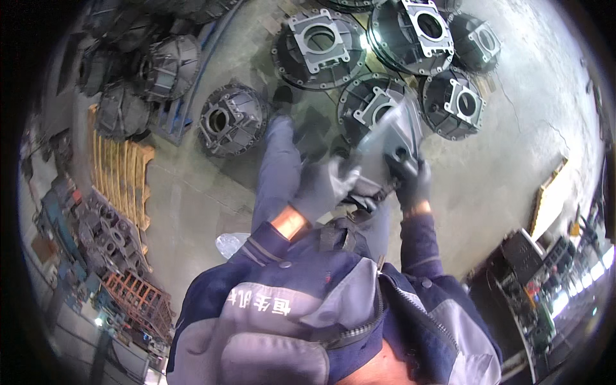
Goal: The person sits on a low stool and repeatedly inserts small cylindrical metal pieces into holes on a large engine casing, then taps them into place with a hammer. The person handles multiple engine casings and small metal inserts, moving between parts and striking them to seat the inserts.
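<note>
In front of my body a grey metal casting (404,125), smeared by motion, is tilted up on its side. My right hand (414,179), in a dark glove, grips the near right edge of this part. My left hand (324,186), gloved as well, is at the casting's lower left. Its fingers are blurred, so whether they touch the part does not show. Just beyond the casting, partly covered by it, a round flanged housing (362,106) rests on the floor. Another round housing (232,120) lies left of my leg.
More flanged housings (319,48) stand on the floor ahead, with one (453,104) at the right. Dark castings (170,67) are piled at the far left near a wooden pallet (122,170). An orange rack (138,298) is behind left; a bench with equipment (513,269) is at right.
</note>
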### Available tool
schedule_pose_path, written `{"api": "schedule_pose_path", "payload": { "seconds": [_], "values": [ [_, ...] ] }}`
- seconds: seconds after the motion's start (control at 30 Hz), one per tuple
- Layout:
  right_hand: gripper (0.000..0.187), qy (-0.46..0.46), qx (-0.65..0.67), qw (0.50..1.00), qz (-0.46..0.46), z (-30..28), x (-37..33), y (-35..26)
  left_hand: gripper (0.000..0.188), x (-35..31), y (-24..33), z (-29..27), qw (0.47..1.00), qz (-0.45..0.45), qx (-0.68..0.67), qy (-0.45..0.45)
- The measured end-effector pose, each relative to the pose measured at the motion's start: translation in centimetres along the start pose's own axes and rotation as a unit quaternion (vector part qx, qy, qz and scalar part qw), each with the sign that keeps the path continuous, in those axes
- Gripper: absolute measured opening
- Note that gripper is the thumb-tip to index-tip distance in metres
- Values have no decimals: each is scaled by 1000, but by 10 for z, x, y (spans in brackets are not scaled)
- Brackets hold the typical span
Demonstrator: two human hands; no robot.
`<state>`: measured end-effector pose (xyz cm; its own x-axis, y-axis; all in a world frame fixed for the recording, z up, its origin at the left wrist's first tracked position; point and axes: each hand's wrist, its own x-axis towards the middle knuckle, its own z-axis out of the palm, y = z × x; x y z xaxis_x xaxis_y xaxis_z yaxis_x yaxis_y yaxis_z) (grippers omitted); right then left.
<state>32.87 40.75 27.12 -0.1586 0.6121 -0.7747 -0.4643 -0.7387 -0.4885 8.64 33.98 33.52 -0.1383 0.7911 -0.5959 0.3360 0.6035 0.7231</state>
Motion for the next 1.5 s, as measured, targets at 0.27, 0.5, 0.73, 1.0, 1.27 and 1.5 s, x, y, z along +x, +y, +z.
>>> {"api": "schedule_pose_path", "payload": {
  "seconds": [0.27, 0.5, 0.73, 1.0, 1.27, 1.5],
  "values": [
    [62, -88, -557, 796, -219, 150, 93, -44, 43, 45, -8, -94, 995, -38, -74, 62],
    [27, -84, -426, 899, -66, 237, 219, -38, 33, -11, -205, -167, 952, -158, -22, 261],
    [40, -29, -720, 682, -122, 281, 322, -15, 21, -198, -396, -152, 896, -142, 421, -8],
    [54, -112, -845, 487, -191, 307, 373, 48, 26, -259, -420, -87, 940, -319, -54, 109],
    [69, -129, -880, 436, -134, 284, 373, 83, 27, -282, -374, -109, 814, -507, -231, 164],
    [62, -118, -887, 419, -155, 258, 376, 85, 23, -257, -370, -120, 794, -522, -257, 174]
  ]
}}
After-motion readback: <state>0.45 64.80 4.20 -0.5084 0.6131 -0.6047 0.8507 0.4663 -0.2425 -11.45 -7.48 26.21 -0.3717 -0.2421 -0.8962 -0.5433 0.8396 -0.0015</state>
